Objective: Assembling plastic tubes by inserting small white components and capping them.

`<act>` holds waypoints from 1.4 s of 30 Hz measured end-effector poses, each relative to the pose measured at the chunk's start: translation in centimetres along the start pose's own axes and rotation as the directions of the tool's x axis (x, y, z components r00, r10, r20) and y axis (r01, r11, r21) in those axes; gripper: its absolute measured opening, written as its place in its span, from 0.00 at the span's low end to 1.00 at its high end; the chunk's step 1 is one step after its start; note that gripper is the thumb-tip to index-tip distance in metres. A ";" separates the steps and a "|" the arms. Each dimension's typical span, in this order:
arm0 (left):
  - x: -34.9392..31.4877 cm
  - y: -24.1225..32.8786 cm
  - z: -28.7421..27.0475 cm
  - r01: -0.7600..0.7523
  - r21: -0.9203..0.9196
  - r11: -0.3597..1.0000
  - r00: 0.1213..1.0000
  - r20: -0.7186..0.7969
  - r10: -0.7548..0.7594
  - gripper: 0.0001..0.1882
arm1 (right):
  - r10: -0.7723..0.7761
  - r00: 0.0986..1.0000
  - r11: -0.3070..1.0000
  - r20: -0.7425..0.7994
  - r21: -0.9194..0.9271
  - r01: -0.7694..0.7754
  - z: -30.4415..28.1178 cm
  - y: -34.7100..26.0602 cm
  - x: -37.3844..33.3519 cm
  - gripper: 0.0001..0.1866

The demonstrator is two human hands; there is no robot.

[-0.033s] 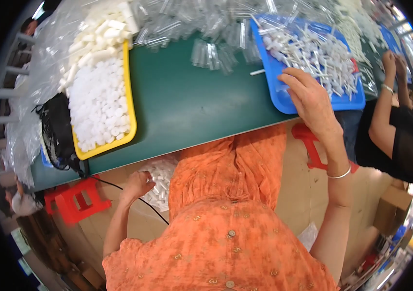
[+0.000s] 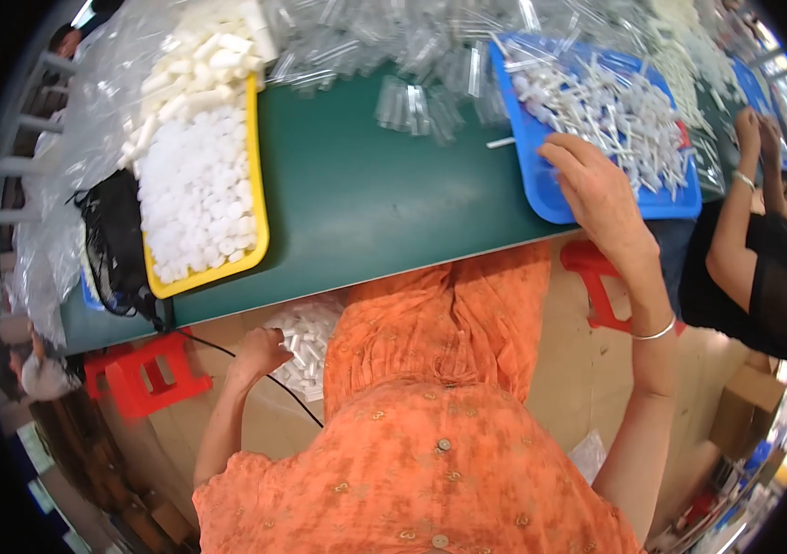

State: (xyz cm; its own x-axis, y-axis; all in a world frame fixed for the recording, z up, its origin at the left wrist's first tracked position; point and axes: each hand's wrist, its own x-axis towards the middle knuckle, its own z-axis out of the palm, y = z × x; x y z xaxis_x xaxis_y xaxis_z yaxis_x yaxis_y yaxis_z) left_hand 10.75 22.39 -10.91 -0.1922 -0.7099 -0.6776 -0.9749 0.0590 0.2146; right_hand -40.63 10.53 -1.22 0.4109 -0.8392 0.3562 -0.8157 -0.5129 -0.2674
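My right hand [image 2: 600,192] is over the near left part of a blue tray [image 2: 548,199], its fingers bent and drawn together. Anything between its fingertips is hidden. Small white sticks with pale, translucent caps [image 2: 610,115] are heaped in that tray. Below the table edge, my left hand [image 2: 262,355] is curled closed beside a clear bag of short white pieces [image 2: 306,342]. What its fingers hold, if anything, cannot be made out. To the left on the table, a yellow tray [image 2: 261,222] is full of small white caps [image 2: 198,194].
Clear plastic tubes [image 2: 416,109] lie at the back of the green table [image 2: 347,175]. A black mesh pouch [image 2: 114,240] sits left of the yellow tray. Red stools [image 2: 155,374] stand under the table, and a black cable [image 2: 227,352] hangs there. Another person [image 2: 753,268] works at right.
The view has shifted slightly, so the table and trays appear a little farther right. My left fingers look more closed; my right hand stays at the blue tray.
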 end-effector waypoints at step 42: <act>5.1 22.1 -9.5 -0.330 -0.902 0.277 0.863 -0.169 0.476 0.10 | 0.532 0.772 -0.455 0.348 0.887 -0.086 7.2 -13.4 -2.8 0.14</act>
State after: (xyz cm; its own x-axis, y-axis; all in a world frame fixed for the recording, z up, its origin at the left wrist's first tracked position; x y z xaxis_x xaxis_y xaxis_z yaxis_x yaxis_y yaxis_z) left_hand -10.71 13.38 -2.98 -0.6109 -0.7032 -0.3637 -0.1055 -0.3830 0.9177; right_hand -27.96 18.45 -5.09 0.0247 -0.9836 -0.1785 0.6965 0.1450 -0.7027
